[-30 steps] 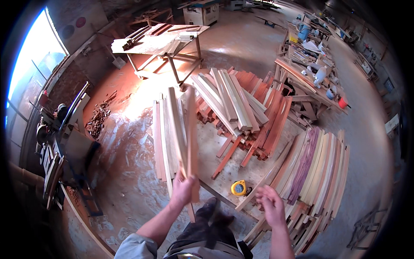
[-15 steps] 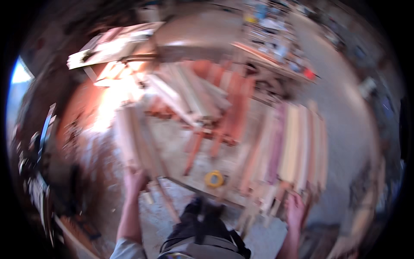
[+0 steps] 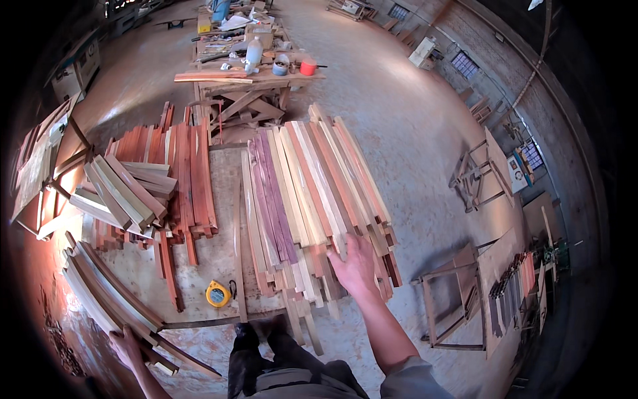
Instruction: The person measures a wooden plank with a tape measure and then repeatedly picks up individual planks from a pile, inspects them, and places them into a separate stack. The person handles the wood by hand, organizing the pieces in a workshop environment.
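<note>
At the lower left my left hand (image 3: 125, 346) is closed round the near part of a small bundle of long wooden strips (image 3: 109, 292); some of its fingers are hidden. My right hand (image 3: 354, 265) lies over the near ends of a wide stack of wooden strips (image 3: 312, 176), thumb and fingers apart. This stack mixes pale yellow, pinkish, reddish and purple strips, with uneven near ends. Between the two hands, a yellow tape measure (image 3: 218, 293) rests on the worktable (image 3: 259, 307).
Reddish strips (image 3: 199, 166) lie farther back on the worktable, beside a crossed pile of paler pieces (image 3: 123, 193). Beyond stands a cluttered bench (image 3: 266, 83) with a red container (image 3: 308, 67). Wooden frames (image 3: 458, 299) stand on the floor at right.
My view has swung right and sharpened from blur. The right hand has moved from the stack's near right ends up onto the strips. The left hand stays at its bundle.
</note>
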A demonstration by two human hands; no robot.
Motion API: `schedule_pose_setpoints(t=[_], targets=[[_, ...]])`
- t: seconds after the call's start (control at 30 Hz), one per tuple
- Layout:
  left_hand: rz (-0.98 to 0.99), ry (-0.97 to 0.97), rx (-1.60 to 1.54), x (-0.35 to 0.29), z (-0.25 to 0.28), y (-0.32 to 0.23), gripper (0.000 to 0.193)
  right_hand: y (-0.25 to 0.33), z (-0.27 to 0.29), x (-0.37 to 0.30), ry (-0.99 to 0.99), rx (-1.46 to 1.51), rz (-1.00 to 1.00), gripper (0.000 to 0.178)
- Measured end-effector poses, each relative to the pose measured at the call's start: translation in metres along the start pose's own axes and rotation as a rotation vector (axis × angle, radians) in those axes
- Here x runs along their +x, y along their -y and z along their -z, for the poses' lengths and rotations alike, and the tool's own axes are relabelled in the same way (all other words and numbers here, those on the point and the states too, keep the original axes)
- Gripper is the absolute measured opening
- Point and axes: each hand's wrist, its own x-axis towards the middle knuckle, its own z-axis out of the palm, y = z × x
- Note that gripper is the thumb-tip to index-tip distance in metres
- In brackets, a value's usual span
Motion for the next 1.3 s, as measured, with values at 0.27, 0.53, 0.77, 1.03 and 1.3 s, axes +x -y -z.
schedule_pose_setpoints(t=[0.27, 0.53, 0.77, 1.03, 1.3], targets=[[0.03, -0.07, -0.059, 0.024, -0.015, 0.022, 0.048, 0.033, -0.008, 0.029, 0.123, -0.192, -0.088, 0.071], [0.028, -0.028, -0.018, 0.043, -0.013, 0.023, 0.055, 0.033, -0.021, 0.023, 0.041, -0.191, -0.127, 0.067], [-0.014, -0.243, 0.004, 0.035, 0.0, 0.022, 0.069, 0.031, -0.013, 0.017, 0.1, -0.088, -0.217, 0.069], [-0.146, -0.274, -0.08, 0.038, 0.004, 0.034, 0.068, 0.029, -0.026, 0.019, 0.044, 0.005, -0.179, 0.065], [-0.132, -0.164, -0.253, 0.012, 0.008, -0.011, 0.061, 0.034, -0.03, 0.02, 0.023, -0.026, -0.196, 0.062]])
